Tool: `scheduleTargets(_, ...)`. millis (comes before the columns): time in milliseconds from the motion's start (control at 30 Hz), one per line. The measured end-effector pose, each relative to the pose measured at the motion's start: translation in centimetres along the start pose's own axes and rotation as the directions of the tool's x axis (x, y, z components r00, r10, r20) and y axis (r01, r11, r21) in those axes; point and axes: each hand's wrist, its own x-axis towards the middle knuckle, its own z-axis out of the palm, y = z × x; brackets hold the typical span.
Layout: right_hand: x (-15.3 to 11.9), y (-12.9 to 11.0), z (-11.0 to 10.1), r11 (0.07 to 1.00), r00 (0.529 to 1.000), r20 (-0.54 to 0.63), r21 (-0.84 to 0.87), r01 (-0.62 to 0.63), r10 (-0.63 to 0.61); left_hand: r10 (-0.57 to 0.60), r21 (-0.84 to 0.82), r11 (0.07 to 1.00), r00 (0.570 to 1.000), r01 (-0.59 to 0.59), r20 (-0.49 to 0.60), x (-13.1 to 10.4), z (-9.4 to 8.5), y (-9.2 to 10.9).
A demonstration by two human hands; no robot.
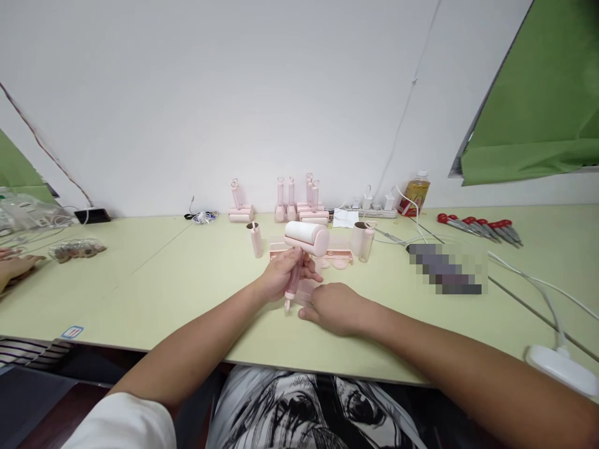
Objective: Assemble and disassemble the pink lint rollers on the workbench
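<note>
My left hand (281,273) is wrapped round the handle of a pink lint roller (306,237), its white roll facing up and its loop end toward me. Close beside it, my right hand (339,307) is closed, fingers curled, at the edge of a see-through pinkish plastic piece (305,292). Its full shape is hidden by the hands. Behind them lie a pink strip-like part (345,254) and small round pink caps (339,264). A pink handle (256,240) stands to the left, next to an open roll, and another handle (367,244) stands to the right beside a roll (358,234).
Several lint rollers (314,215) stand along the wall. To the right are a drink bottle (415,194), red-tipped tools (482,226), a blurred dark object (442,268) and a white cable box (561,368). Another person's hand (19,269) rests at the far left near a plastic bag (77,249).
</note>
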Motion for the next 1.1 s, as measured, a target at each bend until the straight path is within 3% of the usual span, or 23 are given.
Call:
scheduleTargets(100,0.3,0.4,0.1,0.99,0.999,-0.044,0.134,0.036,-0.03,0.009,-0.041,0.999,1.0,-0.009,0.008,0.1,0.2,0.1)
scheduleTargets(167,0.7,1.0,0.3,0.936,0.994,-0.108,0.347,0.058,-0.022,0.006,-0.055,0.998,1.0,-0.006,-0.005,0.2,0.2,0.2)
scheduleTargets(233,1.2,1.6,0.5,0.793,0.99,-0.128,0.608,0.03,0.062,0.01,-0.059,0.998,1.0,-0.011,-0.013,0.2,0.1,0.3)
scheduleTargets(300,1.7,1.8,0.7,0.575,0.986,-0.053,0.816,-0.05,0.16,0.013,-0.053,0.998,1.0,-0.014,-0.015,0.3,0.0,0.3)
scheduleTargets(367,2.0,1.8,0.8,0.367,0.975,0.052,0.921,-0.131,0.218,0.029,-0.032,0.999,0.999,-0.029,-0.022,0.3,0.0,0.3)
scheduleTargets(433,2.0,1.8,0.6,0.246,0.963,0.121,0.952,-0.18,0.24,0.081,0.019,0.997,0.995,-0.08,-0.052,0.2,-0.1,0.5)
scheduleTargets(600,1.6,3.4,-0.3,0.239,0.974,0.157,0.952,-0.194,0.166,0.232,0.173,0.964,0.957,-0.202,-0.174,-0.2,-1.0,1.9)
scheduleTargets(833,1.8,4.5,-1.1,0.354,0.902,0.15,0.884,-0.306,0.406,0.111,0.239,0.968,0.982,-0.073,-0.151,-0.4,-1.5,2.3)
scheduleTargets(967,2.5,4.9,-0.9,0.265,0.869,0.225,0.892,-0.365,0.44,0.059,0.341,0.94,0.996,-0.03,-0.074,-0.7,-1.4,1.9)
scheduleTargets(1100,3.3,5.5,-0.3,0.169,0.844,0.2,0.932,-0.321,0.498,0.127,0.448,0.889,0.991,-0.094,-0.044,-0.9,-1.2,1.8)
